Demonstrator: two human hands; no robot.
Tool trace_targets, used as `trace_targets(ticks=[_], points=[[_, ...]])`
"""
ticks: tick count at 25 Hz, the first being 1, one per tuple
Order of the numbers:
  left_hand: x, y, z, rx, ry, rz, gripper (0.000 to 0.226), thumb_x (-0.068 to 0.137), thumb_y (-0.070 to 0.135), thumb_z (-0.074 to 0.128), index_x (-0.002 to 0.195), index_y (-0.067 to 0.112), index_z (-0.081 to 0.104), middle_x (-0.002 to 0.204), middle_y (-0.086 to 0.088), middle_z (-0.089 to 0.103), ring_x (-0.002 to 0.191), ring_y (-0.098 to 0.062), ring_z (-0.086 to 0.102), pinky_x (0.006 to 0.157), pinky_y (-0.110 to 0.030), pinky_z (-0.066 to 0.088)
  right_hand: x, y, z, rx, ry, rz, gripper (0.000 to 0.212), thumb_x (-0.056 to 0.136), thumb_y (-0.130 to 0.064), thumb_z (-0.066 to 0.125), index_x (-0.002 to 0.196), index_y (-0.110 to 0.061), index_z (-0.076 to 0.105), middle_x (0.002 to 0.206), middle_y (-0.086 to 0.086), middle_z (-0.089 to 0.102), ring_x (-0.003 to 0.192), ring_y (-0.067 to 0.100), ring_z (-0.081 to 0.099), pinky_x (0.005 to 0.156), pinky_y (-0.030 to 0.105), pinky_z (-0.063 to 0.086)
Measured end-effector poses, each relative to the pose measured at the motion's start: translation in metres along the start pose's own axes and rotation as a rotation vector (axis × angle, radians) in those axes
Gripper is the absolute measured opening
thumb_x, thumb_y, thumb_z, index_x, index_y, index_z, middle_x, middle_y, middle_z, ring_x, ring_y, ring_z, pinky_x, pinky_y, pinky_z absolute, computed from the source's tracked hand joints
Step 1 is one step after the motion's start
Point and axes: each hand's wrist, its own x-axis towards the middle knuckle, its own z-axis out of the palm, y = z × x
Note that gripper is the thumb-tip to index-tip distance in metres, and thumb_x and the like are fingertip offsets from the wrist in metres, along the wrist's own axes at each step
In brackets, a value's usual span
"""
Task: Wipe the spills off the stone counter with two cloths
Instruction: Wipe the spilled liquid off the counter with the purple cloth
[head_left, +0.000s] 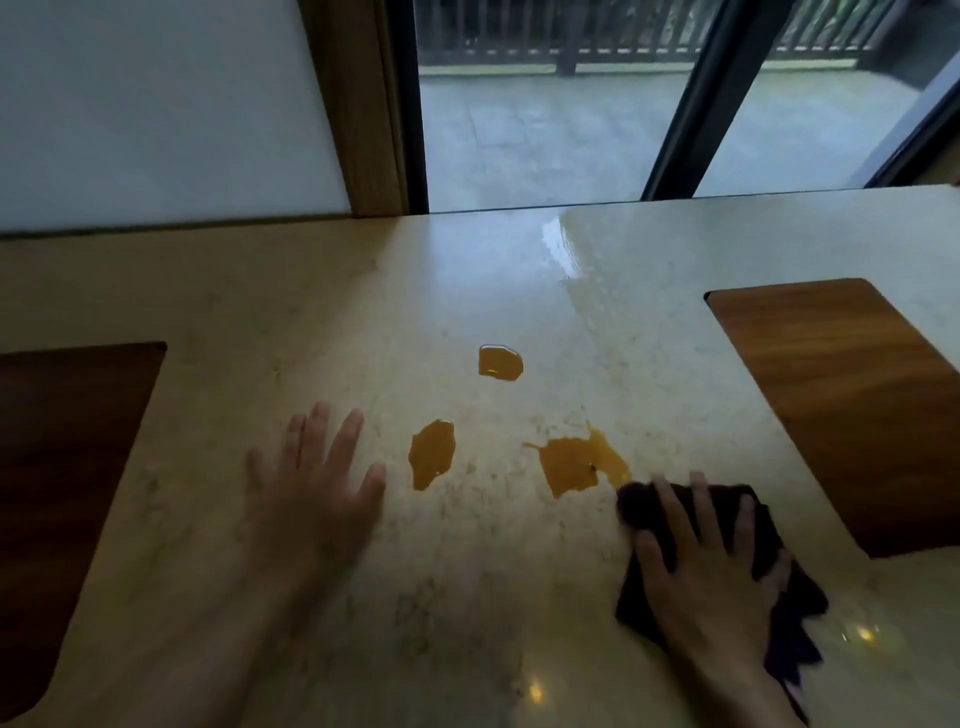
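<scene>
Stone counter (363, 291) with three orange spills and one dark cloth (727, 525) — no writing or labels legible.

Right hand (711, 566): palm down, fingers spread and straight, pressing the cloth flat near the counter's front right, the cloth's far corner touching the right-hand spill (576, 462). Left hand (317, 478): open, fingers apart and extended, flat over bare stone left of centre, holding nothing — whether it touches the surface cannot be told. Middle spill (431, 454) lies just beside the left fingertips; far spill (500, 362) sits toward the back edge. Wood panels are inset at the left edge (67, 467) and right edge (841, 405).
</scene>
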Motion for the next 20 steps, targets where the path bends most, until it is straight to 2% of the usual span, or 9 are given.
trace_targets(ticks=[2,3,6,9,11,14,16,20], points=[[0.003,0.002,0.0,0.045,-0.06,-0.022,0.071,0.09,0.065,0.013,0.154,0.035,0.021,0.165,-0.004,0.019,0.151,-0.028,0.019,0.113,-0.064,0.02,0.081,-0.023,-0.014,0.038,0.105,-0.074,0.061,0.091,-0.061,0.016,0.15,-0.049,0.015,0.165,-0.005,0.011,0.15,0.034,0.003,0.112,0.07,0.008],[0.005,0.003,0.0,0.071,-0.072,-0.027,0.072,0.089,0.064,0.016,0.154,0.034,0.026,0.164,-0.005,0.023,0.149,-0.03,0.024,0.111,-0.065,0.023,0.125,-0.036,-0.025,0.051,0.121,-0.094,0.06,0.091,-0.06,0.018,0.15,-0.048,0.017,0.165,-0.005,0.013,0.15,0.034,0.004,0.112,0.071,0.007],[0.011,0.002,-0.001,0.096,-0.054,-0.034,0.072,0.087,0.065,0.025,0.146,0.027,0.044,0.154,-0.012,0.042,0.139,-0.037,0.042,0.101,-0.068,0.031,0.257,-0.08,-0.055,0.073,0.104,-0.092,0.058,0.094,-0.057,0.023,0.15,-0.049,0.014,0.166,-0.01,0.005,0.151,0.032,-0.005,0.111,0.071,-0.001],[0.006,0.002,0.004,0.105,0.024,-0.045,0.076,0.086,0.071,0.015,0.14,0.027,0.047,0.147,-0.016,0.052,0.132,-0.035,0.045,0.098,-0.068,0.031,0.348,-0.124,-0.079,0.082,0.126,-0.111,0.059,0.092,-0.055,0.024,0.15,-0.05,0.017,0.165,-0.01,0.006,0.15,0.033,-0.005,0.111,0.071,-0.002],[0.005,-0.001,0.01,0.124,0.057,-0.028,0.075,0.085,0.071,0.017,0.138,0.027,0.048,0.145,-0.016,0.053,0.131,-0.032,0.045,0.098,-0.068,0.031,0.392,-0.156,-0.088,0.054,0.117,-0.14,0.059,0.091,-0.055,0.023,0.15,-0.05,0.018,0.165,-0.01,0.008,0.15,0.033,-0.004,0.11,0.071,0.0],[0.005,-0.003,0.012,0.15,0.095,0.012,0.071,0.086,0.065,0.025,0.139,0.025,0.049,0.146,-0.018,0.052,0.131,-0.034,0.045,0.1,-0.068,0.03,0.426,-0.198,-0.098,0.04,0.099,-0.198,0.058,0.092,-0.055,0.022,0.15,-0.05,0.018,0.165,-0.011,0.007,0.15,0.033,-0.005,0.111,0.07,0.0],[0.005,-0.003,0.01,0.144,0.082,0.023,0.07,0.083,0.061,0.035,0.141,0.025,0.046,0.149,-0.017,0.048,0.134,-0.036,0.043,0.101,-0.07,0.029,0.428,-0.222,-0.097,0.024,0.057,-0.311,0.058,0.092,-0.055,0.021,0.15,-0.05,0.016,0.165,-0.011,0.007,0.151,0.033,-0.005,0.111,0.07,-0.001],[0.002,-0.001,0.008,0.094,-0.006,0.002,0.073,0.09,0.066,0.017,0.147,0.026,0.038,0.156,-0.014,0.039,0.14,-0.039,0.036,0.105,-0.072,0.024,0.388,-0.237,-0.083,-0.062,0.063,-0.56,0.056,0.094,-0.057,0.025,0.149,-0.054,0.016,0.165,-0.016,0.005,0.151,0.028,-0.005,0.112,0.068,-0.002]])
